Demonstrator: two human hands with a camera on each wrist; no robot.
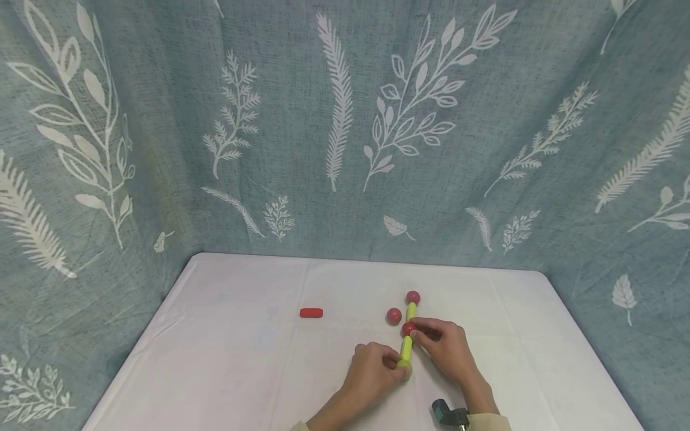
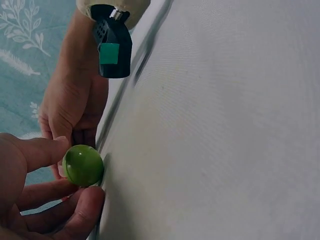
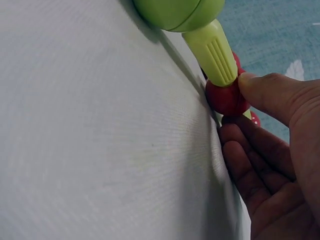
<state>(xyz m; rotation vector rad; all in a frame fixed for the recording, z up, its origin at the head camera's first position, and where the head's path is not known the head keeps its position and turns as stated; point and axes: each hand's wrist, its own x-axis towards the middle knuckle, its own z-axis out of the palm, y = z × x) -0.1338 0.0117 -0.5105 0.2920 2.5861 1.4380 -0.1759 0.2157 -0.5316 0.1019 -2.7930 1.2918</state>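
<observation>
A line of toy pieces lies on the white table: a far red ball (image 1: 412, 297), a yellow-green rod (image 1: 411, 310), a middle red ball (image 1: 408, 329), a nearer yellow-green rod (image 3: 215, 55) and a green ball (image 2: 83, 165) at the near end. My left hand (image 1: 373, 372) holds the green ball between thumb and fingers. With thumb and fingertips, my right hand (image 1: 446, 350) pinches the middle red ball, where the nearer rod meets it. Fingers partly cover both held balls in the head view.
A separate red ball (image 1: 394, 316) sits just left of the line. Farther left lies a short red rod (image 1: 311, 312). A dark wrist camera (image 1: 450, 414) is on my right wrist. Patterned blue-green curtain (image 1: 356, 227) hangs behind the table (image 1: 242, 359).
</observation>
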